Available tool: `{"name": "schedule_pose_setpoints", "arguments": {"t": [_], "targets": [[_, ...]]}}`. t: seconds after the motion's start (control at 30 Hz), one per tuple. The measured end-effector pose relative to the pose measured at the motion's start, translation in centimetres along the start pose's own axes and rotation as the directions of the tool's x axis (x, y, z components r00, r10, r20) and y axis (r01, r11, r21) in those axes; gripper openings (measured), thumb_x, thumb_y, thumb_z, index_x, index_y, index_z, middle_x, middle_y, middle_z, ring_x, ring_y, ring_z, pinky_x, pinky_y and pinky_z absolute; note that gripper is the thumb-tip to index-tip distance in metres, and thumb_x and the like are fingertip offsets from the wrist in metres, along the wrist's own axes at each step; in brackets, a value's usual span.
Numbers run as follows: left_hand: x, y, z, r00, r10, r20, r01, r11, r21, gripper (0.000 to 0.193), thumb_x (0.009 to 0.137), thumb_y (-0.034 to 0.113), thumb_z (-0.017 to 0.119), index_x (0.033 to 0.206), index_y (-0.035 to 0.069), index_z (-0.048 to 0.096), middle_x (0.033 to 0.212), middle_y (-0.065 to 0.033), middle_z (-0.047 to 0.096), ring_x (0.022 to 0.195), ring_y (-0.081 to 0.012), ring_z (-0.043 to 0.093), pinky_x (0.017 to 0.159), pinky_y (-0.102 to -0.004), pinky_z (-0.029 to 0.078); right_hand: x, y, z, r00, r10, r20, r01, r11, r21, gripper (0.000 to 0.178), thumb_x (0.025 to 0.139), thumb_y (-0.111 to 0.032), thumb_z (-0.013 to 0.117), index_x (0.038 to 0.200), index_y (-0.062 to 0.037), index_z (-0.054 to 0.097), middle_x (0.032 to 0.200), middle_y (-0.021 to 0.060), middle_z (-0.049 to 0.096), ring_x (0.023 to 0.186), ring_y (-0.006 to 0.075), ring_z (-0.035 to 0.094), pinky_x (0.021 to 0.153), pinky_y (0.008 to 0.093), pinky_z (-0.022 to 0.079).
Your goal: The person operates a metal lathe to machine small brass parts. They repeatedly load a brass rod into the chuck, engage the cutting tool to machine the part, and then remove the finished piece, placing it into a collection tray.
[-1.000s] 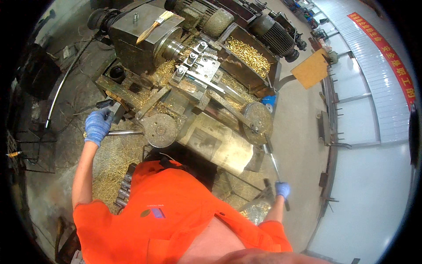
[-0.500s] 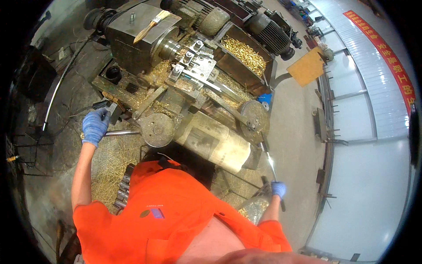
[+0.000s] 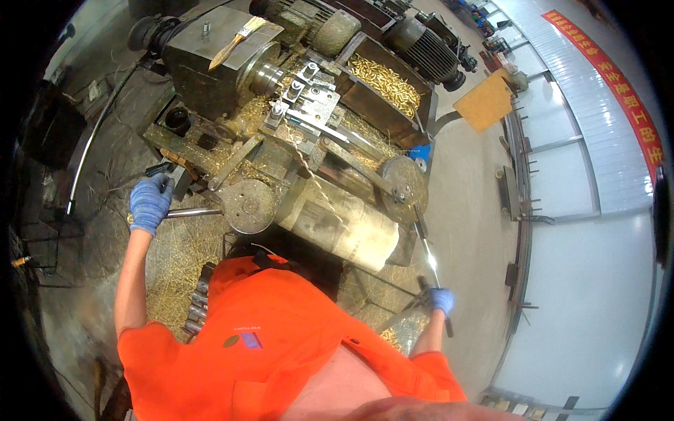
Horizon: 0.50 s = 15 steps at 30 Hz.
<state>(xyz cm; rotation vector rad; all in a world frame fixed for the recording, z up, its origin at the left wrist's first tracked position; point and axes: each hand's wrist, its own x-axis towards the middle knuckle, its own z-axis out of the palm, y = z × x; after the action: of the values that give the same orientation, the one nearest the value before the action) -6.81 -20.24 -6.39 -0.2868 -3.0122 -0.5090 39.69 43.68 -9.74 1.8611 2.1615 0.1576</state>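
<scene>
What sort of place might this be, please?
Probably a metal machining workshop: a grey metal lathe-like machine, curly gold-coloured shavings and a dark metal bin of small gold-coloured parts suggest it.

Red banner [image 3: 608, 76]: yellow characters are set in a row — mounted along the pale wall [image 3: 579, 281].
Orange shirt [image 3: 295, 316]: small lettering is printed — beside a coloured emblem [image 3: 250, 341].

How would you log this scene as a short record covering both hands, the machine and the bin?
Machine: lathe, metal shavings around it
Left hand: blue-gloved, at the left lever, grip unclear
Right hand: blue-gloved, closed on the right lever
Headstock: paintbrush lying on top
Bin: heaped with small brass-coloured parts
</scene>
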Motion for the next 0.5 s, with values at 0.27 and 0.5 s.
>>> {"name": "schedule_pose_setpoints", "arguments": {"t": [0.27,0.5], "targets": [[0.0,0.1,0.1,0.999,0.032,-0.043,-0.032,0.999,-0.020,0.023,0.080,0.029,0.057,0.084,0.007,0.065,0.077,-0.0174,0.062,0.073,-0.0347,0.060,0.065,-0.0416,0.046,-0.5,-0.3,0.2,1.000,0.003,-0.019,-0.003,1.000,0.006,0.049,0.067,-0.047,0.063,0.085,-0.0018,0.066,0.086,0.0223,0.064,0.084,0.0357,0.062,0.077,0.0412,0.048],[0.3,-1.1,-1.0,0.999,0.023,0.041,-0.021,0.999,-0.038,0.025,0.079,0.028,0.059,0.088,0.005,0.065,0.080,-0.0173,0.063,0.074,-0.0338,0.061,0.065,-0.0396,0.048,-3.8,-8.5,-0.5,0.857,-0.174,-0.486,0.231,0.971,0.059,0.047,0.068,-0.053,0.062,0.094,-0.0129,0.064,0.091,0.0157,0.063,0.089,0.0329,0.058,0.081,0.0448,0.042]]}}
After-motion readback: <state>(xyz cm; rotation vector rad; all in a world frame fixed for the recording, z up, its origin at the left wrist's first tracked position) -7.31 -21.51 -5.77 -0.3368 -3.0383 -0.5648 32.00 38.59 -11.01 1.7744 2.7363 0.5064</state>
